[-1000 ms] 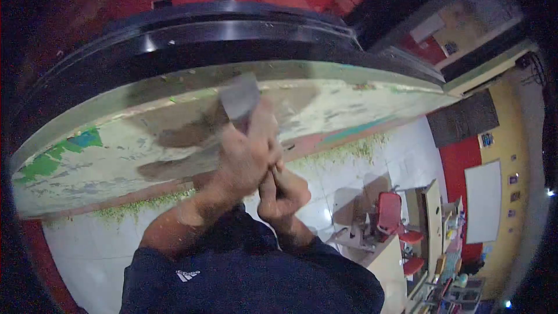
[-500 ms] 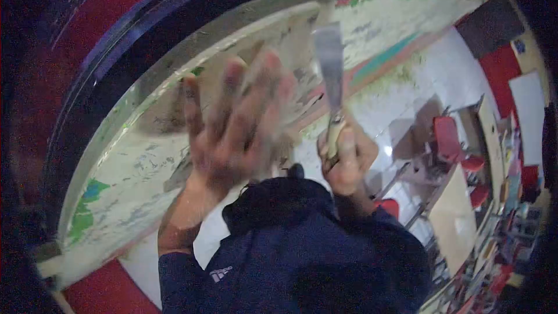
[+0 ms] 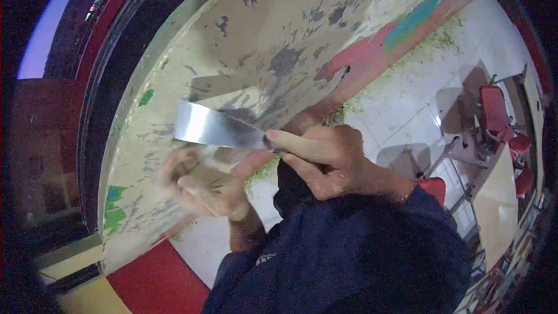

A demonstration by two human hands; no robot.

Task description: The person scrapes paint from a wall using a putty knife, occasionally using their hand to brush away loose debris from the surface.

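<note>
My right hand [image 3: 325, 157] is closed round the handle of a putty knife [image 3: 218, 128]. Its wide, shiny metal blade points left and stands in front of a wall [image 3: 221, 46] with patchy, scraped paint; whether the blade touches the wall I cannot tell. Just below the blade is my left hand [image 3: 206, 183], smeared by motion, its bent fingers and thumb apart and nothing visible in them. Grey patches mark the pale wall, with green, teal and pink paint left along parts of it.
Greenish scrapings [image 3: 436, 46] lie on the white tiled floor [image 3: 395, 116] along the wall's foot. To the right stand red chairs [image 3: 494, 107] and a light tabletop [image 3: 494, 203]. A dark window frame [image 3: 93, 122] borders the wall's top edge; a red panel [image 3: 157, 279] is at lower left.
The putty knife has swung from pointing up to pointing left, across toward the left hand. My left hand has dropped from spread and raised to lower, with bent fingers. The view has shifted.
</note>
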